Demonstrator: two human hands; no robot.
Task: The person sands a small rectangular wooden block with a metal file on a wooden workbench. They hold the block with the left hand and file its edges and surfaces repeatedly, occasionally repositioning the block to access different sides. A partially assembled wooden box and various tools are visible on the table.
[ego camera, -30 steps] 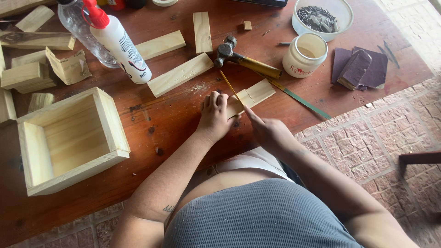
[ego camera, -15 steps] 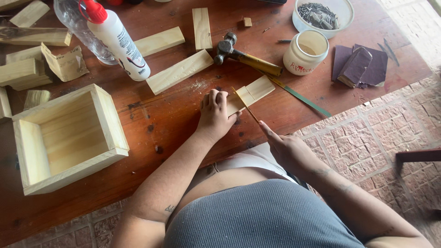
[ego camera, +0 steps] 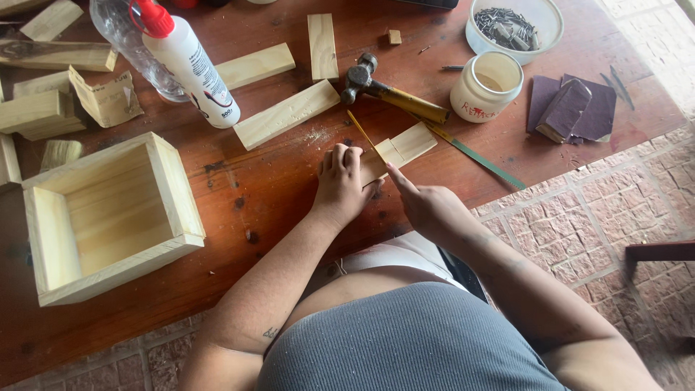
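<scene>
Left hand (ego camera: 340,185) lies with fingers together, flat on a small pale wood piece (ego camera: 397,150), pinning it to the tabletop (ego camera: 289,174). Right hand (ego camera: 427,206) points its forefinger at the piece's edge, other fingers curled, empty. Hammer (ego camera: 391,93) lies just beyond.

She wears a grey ribbed top (ego camera: 413,340), sleeveless and snug, cropped so that a band of bare midriff shows above it in the head view. Beyond that lies a strip of white cloth (ego camera: 394,253) with a dark edge beside it. Both arms are bare to the shoulder. A small dark tattoo (ego camera: 270,333) marks the left forearm near the elbow. The left hand (ego camera: 340,185) and right hand (ego camera: 427,206) carry no rings, gloves or watch.
</scene>
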